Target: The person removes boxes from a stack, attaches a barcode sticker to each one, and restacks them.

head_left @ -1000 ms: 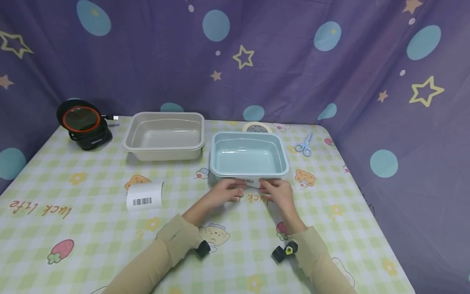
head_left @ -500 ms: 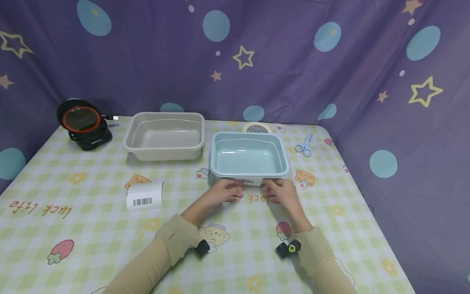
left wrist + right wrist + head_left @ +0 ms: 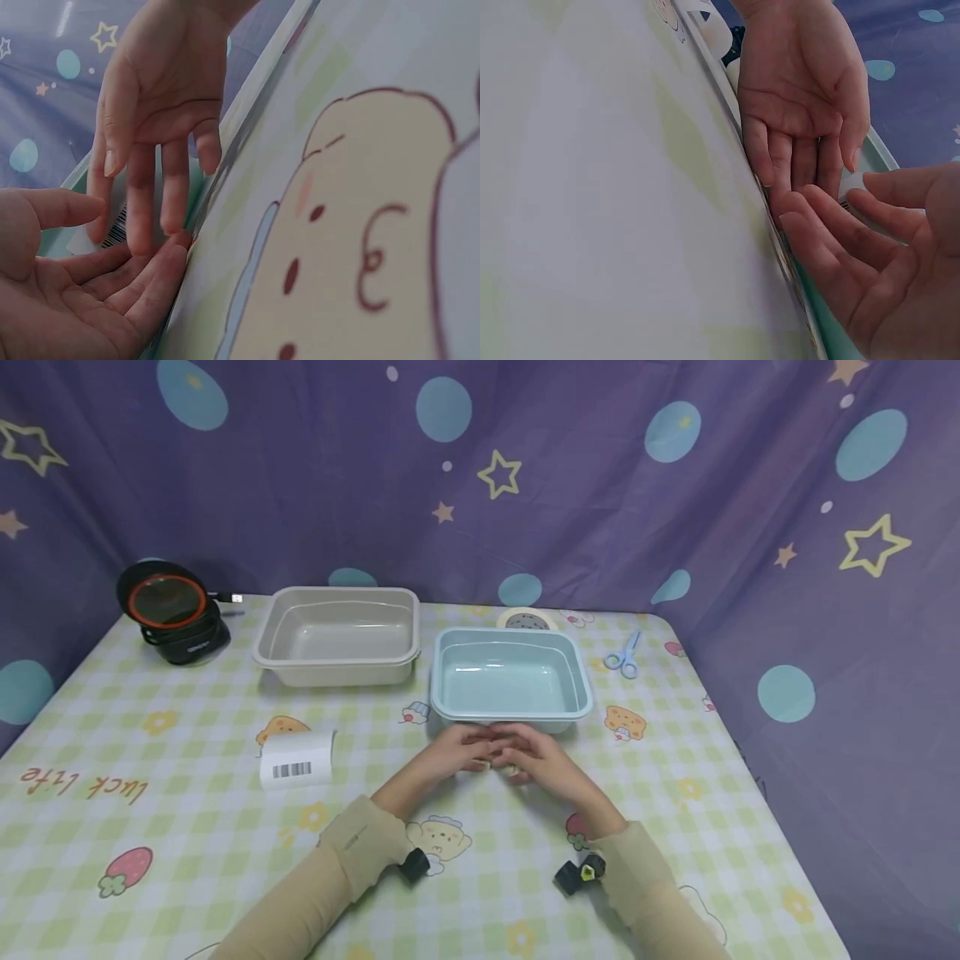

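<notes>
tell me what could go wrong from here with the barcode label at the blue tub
The left hand and right hand hide the barcode label in the head view, so a crooked edge or crease might go unnoticed. Pressing on the front of the blue tub could also slide it into the round item behind.

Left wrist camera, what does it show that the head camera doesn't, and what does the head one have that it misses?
Only left wrist: the palm sides of the left hand and right hand, plus a barcode label on the front of the blue basin, partly behind fingers.

Only head: the gray basin, loose barcode sheet, scissors, black device, pale ring-shaped item and sleeves.

Both: the two hands, the blue basin, the patterned tablecloth and the purple curtain.
</notes>
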A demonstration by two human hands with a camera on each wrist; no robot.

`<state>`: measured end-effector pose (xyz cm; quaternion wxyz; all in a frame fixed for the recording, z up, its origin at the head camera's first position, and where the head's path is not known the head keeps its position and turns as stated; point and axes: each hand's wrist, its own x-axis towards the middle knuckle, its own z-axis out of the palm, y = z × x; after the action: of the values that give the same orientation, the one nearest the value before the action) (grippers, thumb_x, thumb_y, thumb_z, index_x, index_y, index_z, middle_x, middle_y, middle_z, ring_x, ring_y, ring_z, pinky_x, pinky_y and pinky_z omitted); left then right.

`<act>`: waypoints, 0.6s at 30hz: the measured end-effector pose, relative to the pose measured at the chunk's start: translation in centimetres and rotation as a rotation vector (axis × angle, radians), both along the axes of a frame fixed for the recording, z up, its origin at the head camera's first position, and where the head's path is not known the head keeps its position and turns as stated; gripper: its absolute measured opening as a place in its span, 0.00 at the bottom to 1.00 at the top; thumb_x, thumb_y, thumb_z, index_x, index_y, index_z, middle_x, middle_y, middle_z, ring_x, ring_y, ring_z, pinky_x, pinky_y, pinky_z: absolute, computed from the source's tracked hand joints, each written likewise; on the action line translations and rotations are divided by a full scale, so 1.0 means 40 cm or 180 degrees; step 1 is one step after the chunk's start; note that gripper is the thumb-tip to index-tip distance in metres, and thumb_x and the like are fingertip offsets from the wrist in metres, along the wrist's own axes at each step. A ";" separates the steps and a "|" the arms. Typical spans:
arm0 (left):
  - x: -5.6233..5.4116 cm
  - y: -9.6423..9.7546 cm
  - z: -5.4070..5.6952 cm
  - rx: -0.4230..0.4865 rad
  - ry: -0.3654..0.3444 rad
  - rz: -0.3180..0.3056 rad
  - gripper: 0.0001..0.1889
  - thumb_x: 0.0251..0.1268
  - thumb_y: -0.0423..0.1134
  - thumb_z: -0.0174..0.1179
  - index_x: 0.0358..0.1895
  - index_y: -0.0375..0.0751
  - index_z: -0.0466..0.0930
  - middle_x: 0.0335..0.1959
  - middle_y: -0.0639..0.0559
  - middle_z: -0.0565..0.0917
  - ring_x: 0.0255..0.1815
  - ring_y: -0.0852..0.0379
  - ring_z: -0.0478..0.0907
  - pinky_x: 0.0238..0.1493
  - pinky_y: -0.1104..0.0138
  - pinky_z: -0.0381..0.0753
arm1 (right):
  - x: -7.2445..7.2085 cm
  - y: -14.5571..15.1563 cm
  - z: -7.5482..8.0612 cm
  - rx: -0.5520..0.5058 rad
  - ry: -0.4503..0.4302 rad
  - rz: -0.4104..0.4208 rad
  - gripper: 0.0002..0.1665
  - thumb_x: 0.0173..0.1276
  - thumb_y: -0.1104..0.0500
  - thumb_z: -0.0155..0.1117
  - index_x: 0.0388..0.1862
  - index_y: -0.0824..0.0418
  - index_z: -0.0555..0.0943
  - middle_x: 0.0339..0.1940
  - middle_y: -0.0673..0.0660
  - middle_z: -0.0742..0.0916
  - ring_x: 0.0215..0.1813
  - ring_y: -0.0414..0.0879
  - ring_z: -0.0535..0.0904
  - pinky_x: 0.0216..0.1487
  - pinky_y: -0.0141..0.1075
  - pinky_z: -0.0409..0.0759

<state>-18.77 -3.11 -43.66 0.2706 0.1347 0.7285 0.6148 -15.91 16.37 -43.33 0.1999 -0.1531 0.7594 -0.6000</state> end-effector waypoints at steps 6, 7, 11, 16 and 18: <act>-0.002 0.000 -0.001 -0.0016 0.0044 -0.0036 0.22 0.72 0.35 0.50 0.64 0.25 0.68 0.59 0.31 0.77 0.50 0.49 0.82 0.53 0.62 0.83 | -0.003 -0.002 -0.002 -0.0067 0.0070 -0.0052 0.27 0.77 0.58 0.50 0.71 0.66 0.63 0.60 0.72 0.79 0.57 0.63 0.80 0.47 0.43 0.86; -0.002 0.000 -0.001 -0.0016 0.0046 -0.0031 0.22 0.71 0.34 0.50 0.64 0.25 0.68 0.60 0.31 0.77 0.51 0.49 0.82 0.53 0.62 0.83 | -0.004 -0.001 -0.004 -0.0070 0.0056 -0.0066 0.27 0.77 0.59 0.50 0.71 0.67 0.63 0.60 0.72 0.79 0.57 0.62 0.81 0.46 0.42 0.86; 0.001 -0.001 0.001 -0.0027 0.0064 -0.0008 0.22 0.71 0.33 0.49 0.63 0.23 0.68 0.61 0.30 0.75 0.53 0.46 0.81 0.53 0.61 0.84 | -0.009 0.005 -0.015 -0.0101 -0.0059 -0.0148 0.26 0.76 0.58 0.49 0.70 0.67 0.65 0.60 0.71 0.80 0.55 0.57 0.83 0.45 0.39 0.86; 0.004 0.000 0.006 -0.0022 0.0046 -0.0009 0.22 0.70 0.32 0.48 0.63 0.23 0.68 0.60 0.29 0.76 0.52 0.45 0.81 0.52 0.61 0.84 | -0.017 0.012 -0.026 -0.0140 -0.0226 -0.0190 0.26 0.76 0.55 0.50 0.68 0.67 0.67 0.60 0.69 0.81 0.55 0.54 0.83 0.44 0.39 0.86; 0.004 -0.001 0.006 -0.0010 0.0039 -0.0026 0.22 0.70 0.32 0.48 0.63 0.23 0.67 0.59 0.29 0.77 0.52 0.44 0.81 0.53 0.61 0.83 | -0.020 0.015 -0.030 -0.0162 -0.0287 -0.0197 0.27 0.77 0.53 0.50 0.67 0.67 0.67 0.60 0.69 0.81 0.54 0.52 0.84 0.44 0.38 0.86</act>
<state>-18.60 -3.14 -43.41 0.2689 0.1410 0.7305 0.6117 -16.71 16.98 -44.51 0.2114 -0.1074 0.7385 -0.6312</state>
